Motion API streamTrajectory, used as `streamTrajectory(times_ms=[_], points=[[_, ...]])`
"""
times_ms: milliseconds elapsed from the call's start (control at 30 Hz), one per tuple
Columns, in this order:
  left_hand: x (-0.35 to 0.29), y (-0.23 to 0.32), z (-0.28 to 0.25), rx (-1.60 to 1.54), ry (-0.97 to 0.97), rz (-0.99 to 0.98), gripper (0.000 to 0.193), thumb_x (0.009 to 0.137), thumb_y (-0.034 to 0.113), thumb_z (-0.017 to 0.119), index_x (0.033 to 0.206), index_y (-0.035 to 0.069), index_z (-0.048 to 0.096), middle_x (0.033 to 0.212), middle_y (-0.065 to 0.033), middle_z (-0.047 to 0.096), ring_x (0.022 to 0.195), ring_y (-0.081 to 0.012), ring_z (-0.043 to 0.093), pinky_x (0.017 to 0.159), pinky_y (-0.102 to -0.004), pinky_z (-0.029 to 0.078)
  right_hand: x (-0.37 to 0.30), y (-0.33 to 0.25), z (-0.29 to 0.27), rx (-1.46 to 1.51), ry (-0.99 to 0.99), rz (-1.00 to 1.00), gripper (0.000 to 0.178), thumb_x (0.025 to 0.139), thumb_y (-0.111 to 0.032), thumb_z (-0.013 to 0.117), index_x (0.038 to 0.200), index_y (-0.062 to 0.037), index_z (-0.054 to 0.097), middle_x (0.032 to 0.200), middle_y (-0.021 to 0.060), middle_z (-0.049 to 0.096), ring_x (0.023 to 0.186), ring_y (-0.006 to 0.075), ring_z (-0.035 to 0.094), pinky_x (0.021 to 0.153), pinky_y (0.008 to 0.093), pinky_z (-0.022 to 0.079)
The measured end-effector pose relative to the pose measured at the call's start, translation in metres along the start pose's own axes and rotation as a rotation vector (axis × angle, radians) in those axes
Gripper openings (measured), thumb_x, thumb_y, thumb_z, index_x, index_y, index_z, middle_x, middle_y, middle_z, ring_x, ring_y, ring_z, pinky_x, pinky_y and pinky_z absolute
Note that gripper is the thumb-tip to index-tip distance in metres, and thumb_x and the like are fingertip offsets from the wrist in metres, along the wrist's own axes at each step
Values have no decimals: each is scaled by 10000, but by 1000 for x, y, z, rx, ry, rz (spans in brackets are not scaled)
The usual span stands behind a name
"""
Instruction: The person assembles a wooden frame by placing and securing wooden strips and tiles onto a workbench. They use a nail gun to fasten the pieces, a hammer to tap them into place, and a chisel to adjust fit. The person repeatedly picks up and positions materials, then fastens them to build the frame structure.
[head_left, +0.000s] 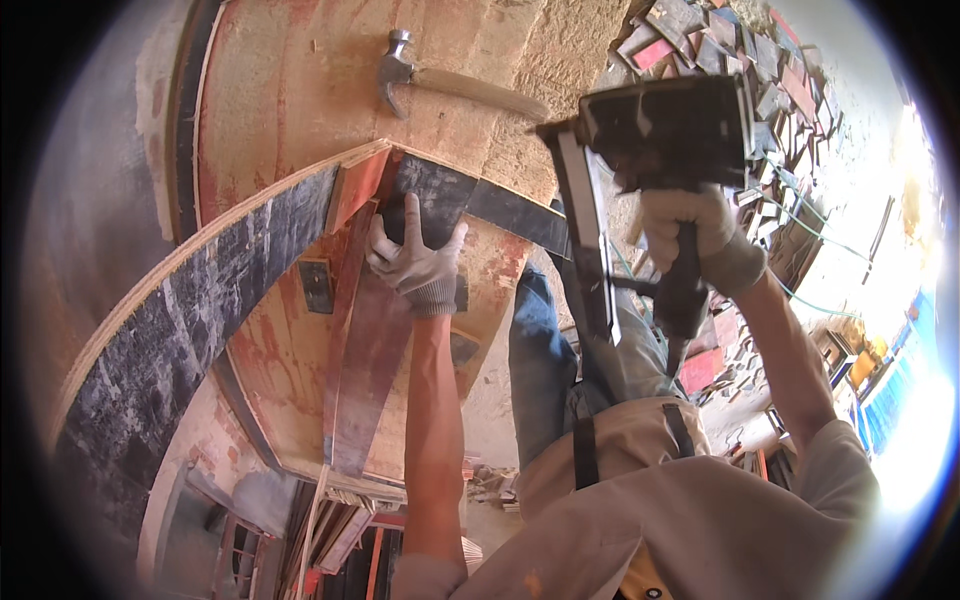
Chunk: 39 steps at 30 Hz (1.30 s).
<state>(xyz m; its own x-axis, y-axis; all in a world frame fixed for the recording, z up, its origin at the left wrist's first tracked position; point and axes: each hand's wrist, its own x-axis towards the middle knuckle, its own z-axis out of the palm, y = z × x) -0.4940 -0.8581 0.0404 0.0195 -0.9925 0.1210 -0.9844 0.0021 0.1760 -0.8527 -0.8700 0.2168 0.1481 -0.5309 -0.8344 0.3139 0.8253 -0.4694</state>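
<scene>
Inside the corner of a curved wooden frame point(235, 262), the gloved left hand point(413, 262), fingers spread, rests against a black-faced board point(436, 183) while the right hand point(697, 232) grips a raised nail gun point(662, 128), seemingly positioning for fastening, which next calls for careful aim.

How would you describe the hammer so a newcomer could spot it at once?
Start at the broad wooden surface in the upper left and middle. On it, beyond the left hand, lies the hammer, head to the left, handle pointing right. Its metal claw head and slim wooden handle set it apart from the bulky black nail gun in the right hand.
</scene>
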Motion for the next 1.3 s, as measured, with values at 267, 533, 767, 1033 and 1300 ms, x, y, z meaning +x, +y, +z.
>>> streamTrajectory(times_ms=[267,533,767,1033,1300], points=[[0,0,4,12,94,41,889,568,582,991,1380,372,694,1412,-168,506,1259,-448,531,1035,-612,495,9,27,65,298,110,223,341,957,-118,589,652,-153,440,603,-32,371,471,128,410,484,325,413],[-1,-5,7,30,132,84,912,533,644,979,1357,382,691,1384,-182,513,1226,-442,559,977,-618,516,18,34,92,239,174,235,337,944,-141,608,649,-155,445,603,-10,394,486,136,449,490,323,429],[-3,-8,14,7,134,77,922,537,649,979,1361,350,693,1386,-187,505,1249,-434,542,999,-633,495,15,40,86,328,155,245,362,957,-138,607,647,-165,422,604,-16,384,485,129,436,488,324,423],[-5,-8,17,35,130,82,923,557,649,970,1393,386,680,1445,-206,470,1281,-471,498,1011,-641,498,21,39,111,207,144,214,293,948,-126,606,682,-134,482,621,-6,425,496,144,482,495,341,467],[-10,-14,30,0,233,105,968,541,626,977,1425,426,636,1470,-184,464,1294,-471,488,1002,-644,509,33,34,131,81,304,258,189,894,-95,645,728,-77,555,630,15,467,486,162,498,468,366,493]])
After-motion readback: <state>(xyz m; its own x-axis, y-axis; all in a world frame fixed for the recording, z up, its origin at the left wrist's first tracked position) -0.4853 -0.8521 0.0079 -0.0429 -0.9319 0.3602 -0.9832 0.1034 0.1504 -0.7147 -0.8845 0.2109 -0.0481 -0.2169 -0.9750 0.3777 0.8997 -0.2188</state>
